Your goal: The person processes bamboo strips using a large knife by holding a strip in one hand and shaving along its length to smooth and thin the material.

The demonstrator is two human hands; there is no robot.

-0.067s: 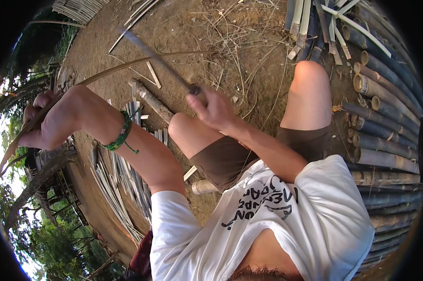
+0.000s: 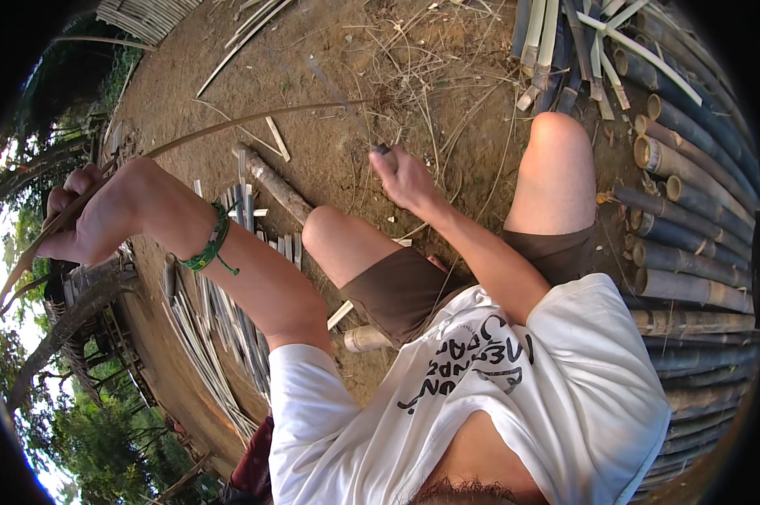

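Observation:
My left hand (image 2: 94, 215), raised at the far left with a green woven band on the wrist, is closed around a long, thin bamboo strip (image 2: 254, 115). The strip bows out to the right over the dirt, its other end reaching up near the knife. In my right hand (image 2: 409, 183), closed in front of my knees, is a knife (image 2: 381, 149). Only the dark end of its handle shows clearly; the blade is smeared by motion and points up and left across the strip. Whether blade and strip touch, I cannot tell.
Bamboo poles (image 2: 704, 198) lie stacked along the right. Split strips (image 2: 548, 42) rest at the top right, more slats (image 2: 228, 307) beside my left arm. A thin pole (image 2: 275, 185) lies by my left knee. Shavings (image 2: 422, 50) litter the dirt; a slatted panel (image 2: 148, 17) is at the top left.
My right hand has moved right and slightly away from me, and the blade has swung rightward with it. The strip's free end sits slightly lower. My left hand has barely moved.

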